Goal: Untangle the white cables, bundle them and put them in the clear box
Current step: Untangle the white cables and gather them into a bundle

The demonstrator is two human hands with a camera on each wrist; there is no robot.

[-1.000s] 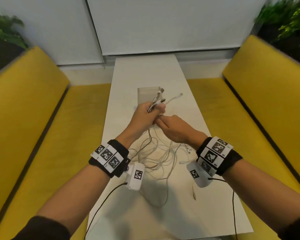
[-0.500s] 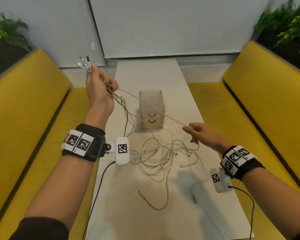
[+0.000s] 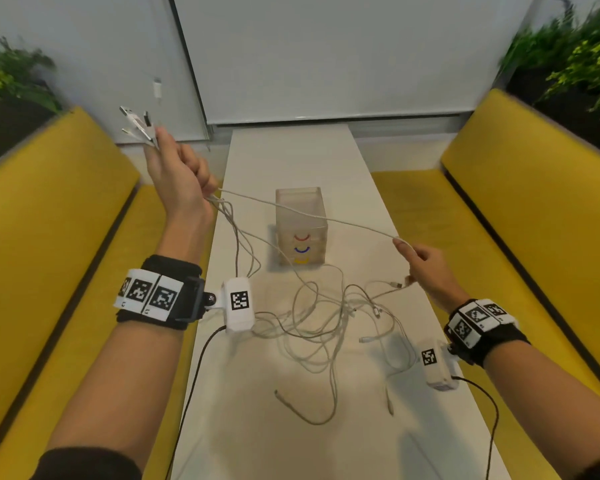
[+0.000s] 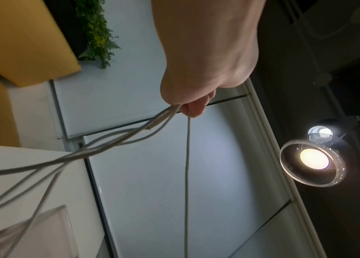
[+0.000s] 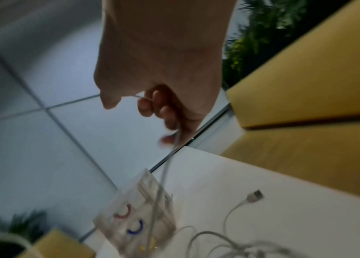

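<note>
White cables (image 3: 312, 317) mostly lie tangled on the counter (image 3: 291, 157) before the clear box (image 3: 300, 226), which looks empty. Left hand (image 3: 177, 174) grips several plug ends aloft; right hand (image 3: 426, 268) pinches one strand stretched between them. Untangling has barely started; bundling and boxing remain.

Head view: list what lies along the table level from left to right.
Left yellow bench → left hand gripping cable ends → clear box → right hand pinching one white cable → right yellow bench.
</note>
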